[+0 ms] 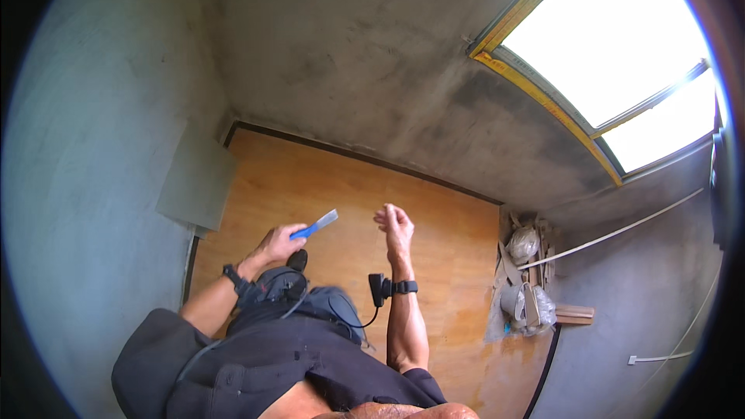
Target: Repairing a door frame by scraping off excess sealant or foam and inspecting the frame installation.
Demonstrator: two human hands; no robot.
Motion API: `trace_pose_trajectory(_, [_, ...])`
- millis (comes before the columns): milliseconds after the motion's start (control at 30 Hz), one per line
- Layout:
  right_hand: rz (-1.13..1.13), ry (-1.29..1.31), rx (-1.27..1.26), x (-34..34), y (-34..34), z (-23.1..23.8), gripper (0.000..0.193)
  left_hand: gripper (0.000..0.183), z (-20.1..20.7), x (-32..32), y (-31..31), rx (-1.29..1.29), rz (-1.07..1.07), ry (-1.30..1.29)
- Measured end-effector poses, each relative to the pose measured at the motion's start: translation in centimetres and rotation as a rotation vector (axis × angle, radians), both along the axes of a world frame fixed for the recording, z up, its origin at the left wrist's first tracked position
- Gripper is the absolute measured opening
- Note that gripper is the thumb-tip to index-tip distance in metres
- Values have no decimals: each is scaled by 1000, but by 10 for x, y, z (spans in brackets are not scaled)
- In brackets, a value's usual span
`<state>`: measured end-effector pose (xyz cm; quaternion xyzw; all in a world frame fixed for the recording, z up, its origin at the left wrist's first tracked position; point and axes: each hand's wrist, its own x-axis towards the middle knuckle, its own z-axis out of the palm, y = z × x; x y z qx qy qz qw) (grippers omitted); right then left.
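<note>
My left hand (277,244) is closed round the blue handle of a putty knife (314,226). Its flat metal blade points up and to the right, over the wooden floor. To the right of the blade, my right hand (397,225) is raised in the air with its fingers loosely curled and partly apart. Nothing shows in it. Each wrist wears a black strap, and a small black device (378,289) with a cable sits by the right one. One dark shoe (296,261) shows below my left hand.
A grey board (199,176) leans on the left wall. Against the right wall lie a clear plastic bag (523,244), a white bucket-like container (512,302), wood scraps (574,314) and a long thin white strip (613,227). A bright window (605,31) with yellow-taped edges is at upper right.
</note>
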<state>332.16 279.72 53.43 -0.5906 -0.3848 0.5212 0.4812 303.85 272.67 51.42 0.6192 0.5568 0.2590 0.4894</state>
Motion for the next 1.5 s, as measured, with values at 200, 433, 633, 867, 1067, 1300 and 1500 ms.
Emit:
trace_pose_trajectory(200, [-122,2,63,23,133,16,28,44,30,14,129,48,-75,22])
trace_pose_trajectory(433, [-313,3,392,59,341,74,28,36,9,11,221,-84,-47,94])
trace_pose_trajectory(633, [-673,-178,625,91,465,115,38,35,21,7,295,-224,38,106])
trace_pose_trajectory(867, [-780,-327,569,109,475,85,28,39,11,17,394,-311,-100,107])
trace_pose_trajectory(1067, [-956,-223,454,125,471,25,44,40,-4,25,480,-294,-358,108])
trace_pose_trajectory(1300, [-1325,-55,312,69,510,-3,64,40,-25,-1,514,-296,-517,97])
trace_pose_trajectory(1500, [-1325,-547,875,28,533,118,71,40,8,-9,532,-218,-545,145])
